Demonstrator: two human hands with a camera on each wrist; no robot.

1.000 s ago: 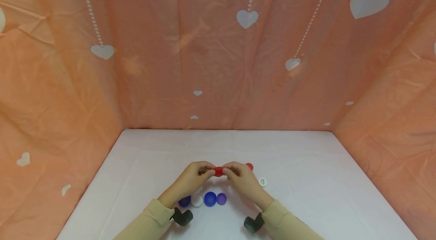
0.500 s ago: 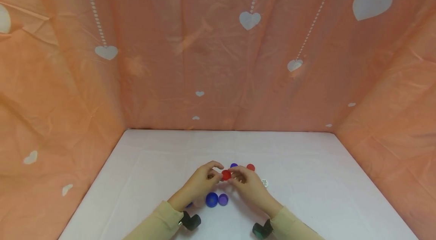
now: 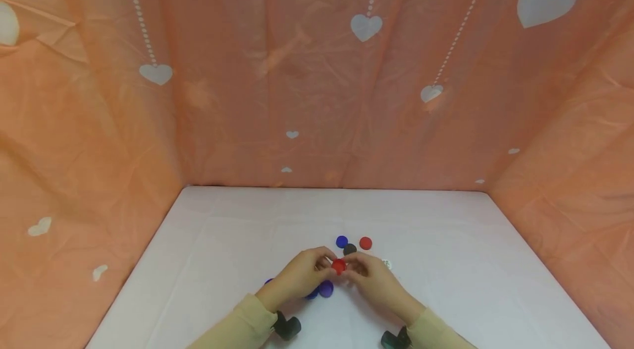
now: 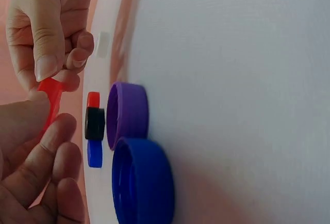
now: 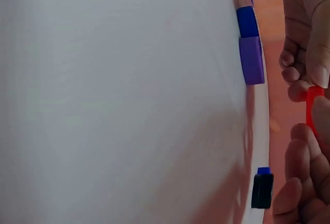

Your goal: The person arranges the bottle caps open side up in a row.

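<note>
A draped booth (image 3: 89,134) — orange heart-printed cloth (image 3: 317,96) encloses a white table (image 3: 426,233) on three sides.

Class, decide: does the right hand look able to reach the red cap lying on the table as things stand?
Probably yes, after letting go: the right hand pinches the held red cap, but nothing visible blocks its way to the loose red cap.

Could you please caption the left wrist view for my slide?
Left hand and right hand pinching a red cap, purple cap nearby.
</note>
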